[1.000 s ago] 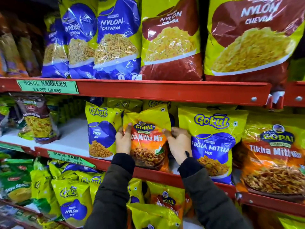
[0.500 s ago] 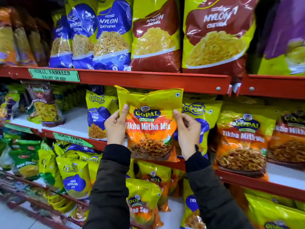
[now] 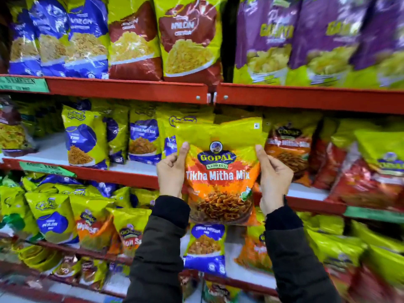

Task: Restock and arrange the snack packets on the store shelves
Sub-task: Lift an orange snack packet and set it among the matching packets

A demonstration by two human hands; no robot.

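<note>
A yellow and orange Gopal Tikha Mitha Mix packet [image 3: 219, 171] hangs upright in the air in front of the middle red shelf [image 3: 122, 176]. My left hand [image 3: 170, 171] grips its left edge and my right hand [image 3: 273, 178] grips its right edge, thumbs on the front. Just to its right, more orange Gopal packets [image 3: 288, 149] stand on the same shelf. To its left stand yellow and blue Gokul packets [image 3: 85, 138], and one is partly hidden behind the held packet.
The top shelf [image 3: 131, 88] carries tall blue, maroon and purple packets [image 3: 273, 40]. Lower shelves hold crowded yellow, blue and orange packets [image 3: 54, 217]. A bare white strip of shelf [image 3: 50, 149] lies at the left of the middle shelf. Green price labels [image 3: 21, 84] are stuck on the shelf edges.
Both hands have pulled the Gopal packet off the middle shelf and carried it rightwards, away from the blue Gokul packets, towards the orange Gopal row. The view has swung right.
</note>
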